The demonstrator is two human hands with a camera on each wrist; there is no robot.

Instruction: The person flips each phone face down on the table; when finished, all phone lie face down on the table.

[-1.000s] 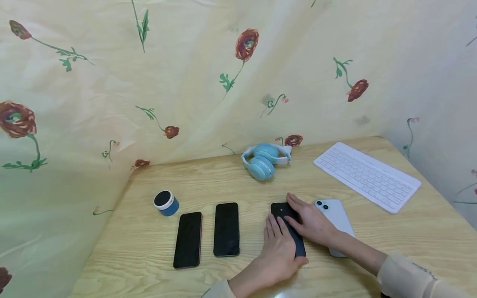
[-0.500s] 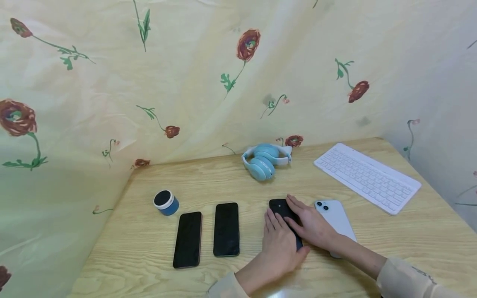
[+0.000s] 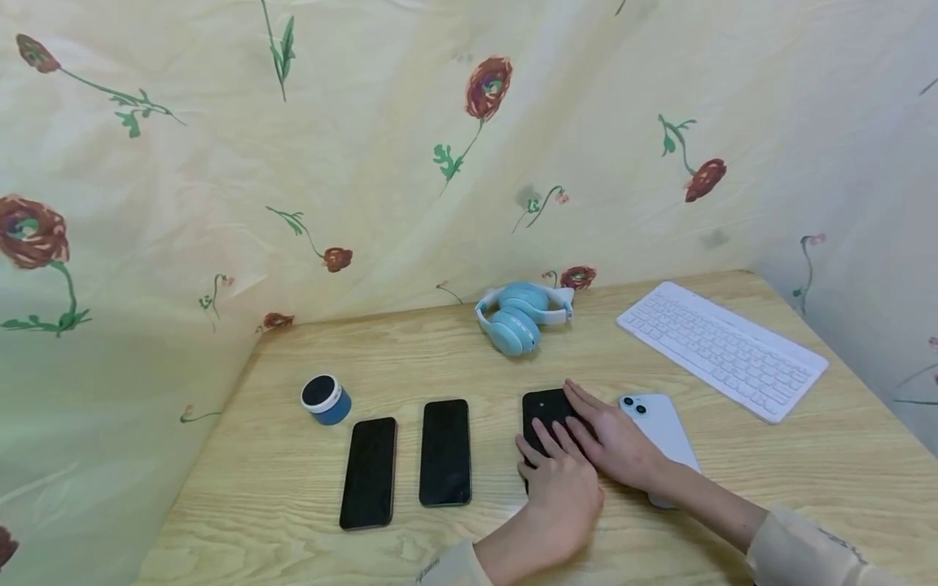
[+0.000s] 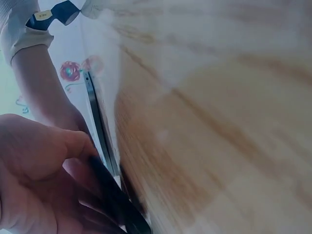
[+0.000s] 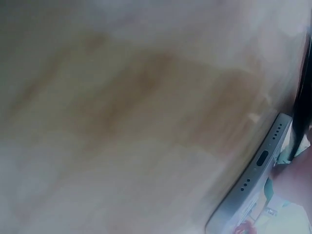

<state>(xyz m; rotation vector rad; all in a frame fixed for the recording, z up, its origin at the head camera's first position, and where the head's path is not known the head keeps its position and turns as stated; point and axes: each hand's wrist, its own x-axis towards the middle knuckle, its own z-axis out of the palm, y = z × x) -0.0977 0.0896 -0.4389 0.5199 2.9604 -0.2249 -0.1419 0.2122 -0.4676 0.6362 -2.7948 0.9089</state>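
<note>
A dark phone [image 3: 538, 404], with a small pale spot near its top, lies on the wooden table before me. My left hand [image 3: 563, 492] rests over its lower part, fingers spread across the surface. My right hand [image 3: 621, 443] touches its upper right side, with straight fingers at the top corner and the thumb over the face. In the left wrist view the dark phone [image 4: 117, 195] appears edge-on beside the palm. Partly under my right forearm lies a white phone [image 3: 670, 427], two lenses facing up; its port end [image 5: 262, 158] shows in the right wrist view.
Two black phones, one at the left [image 3: 369, 472] and one nearer the middle [image 3: 444, 452], lie side by side. Behind them stands a blue-and-white round speaker [image 3: 326, 399]. Folded blue headphones [image 3: 520, 317] sit near the back wall, and a white keyboard [image 3: 721, 346] lies at the right.
The dark phone has shifted slightly left and away from me, turning straighter. My left hand's fingers have spread and moved onto its face; the right hand has stayed almost in place.
</note>
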